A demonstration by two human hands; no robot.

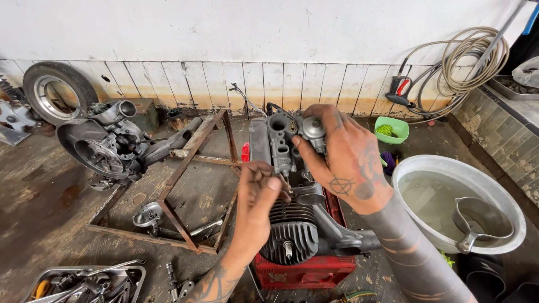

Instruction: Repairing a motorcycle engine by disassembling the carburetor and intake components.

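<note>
The engine [297,224], a grey finned unit with a spark plug at the front of its cylinder head, rests on a red crate [306,272] standing on the concrete floor [45,213]. The carburettor [283,140], a grey cast body with an open round intake at the top, sits upright above the cylinder. The right hand [345,160] is closed around a rounded metal part on the right side of the carburettor, thumb on the near face and fingers [320,112] curled over the top. The left hand [258,193] is just below and to the left, its fingers bunched together at the lower edge of the carburettor, thumb tip beside a thin metal piece; whether that piece is actually pinched cannot be determined. To the right of the crate stands a large metal basin [505,196] holding water and a small metal pot [477,224]. A green bowl [393,128] lies beyond the right hand near the wall. To the left, a rusted steel frame [188,168] lies on the floor, with a second engine assembly [109,143] beside it and a tyre [56,90] leaning against the wall. A tray of tools [90,283] occupies the lower left. A coiled hose [466,62] hangs at the upper right.
</note>
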